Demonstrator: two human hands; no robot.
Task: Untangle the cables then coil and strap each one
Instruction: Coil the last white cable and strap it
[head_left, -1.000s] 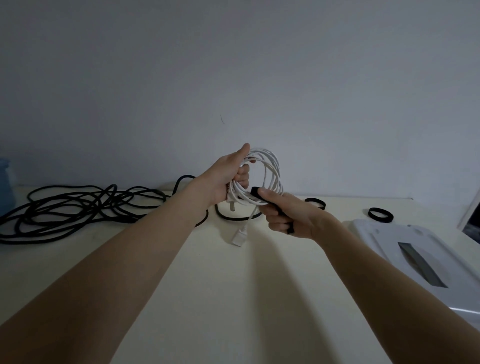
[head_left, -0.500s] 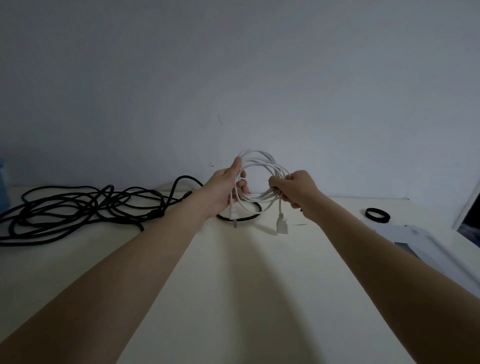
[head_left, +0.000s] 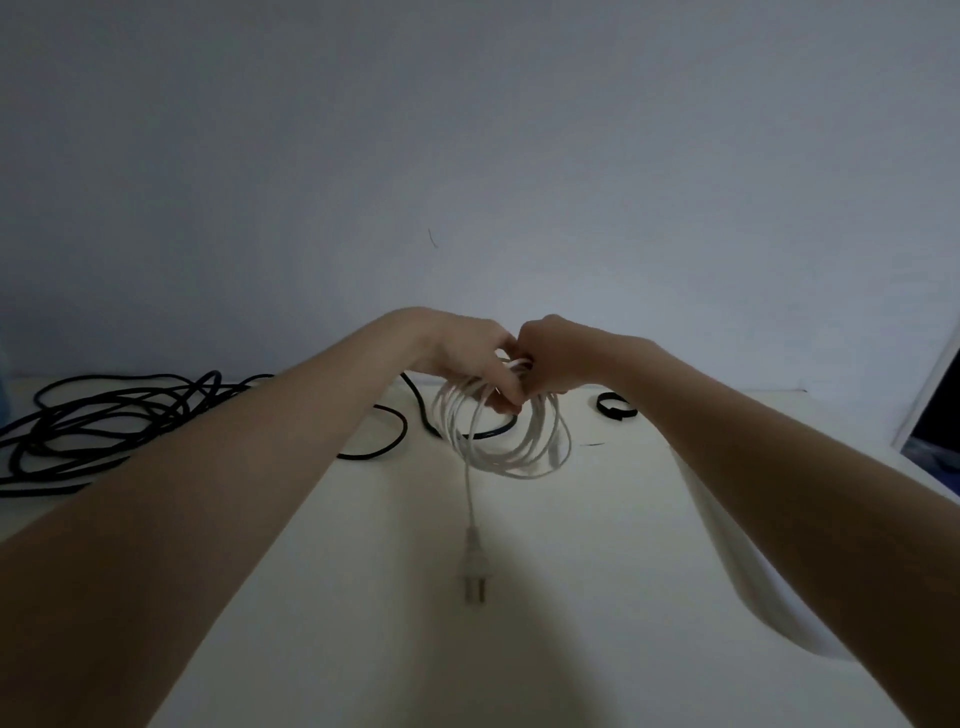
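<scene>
Both hands meet at the top of the white coil (head_left: 511, 436), held above the table (head_left: 597, 597) at mid-scene. Left hand (head_left: 470, 353) has fingers curled round the coil's strands; right hand (head_left: 553, 358) is fisted on the same spot, knuckles touching the left. Plug (head_left: 475, 569) dangles below on a loose end. Black cable (head_left: 104, 421) sprawls far left. Black strap (head_left: 615, 405) lies far right of the coil.

black cable (head_left: 104, 415) cut off at left edge, white device (head_left: 727, 545) largely behind right forearm
</scene>
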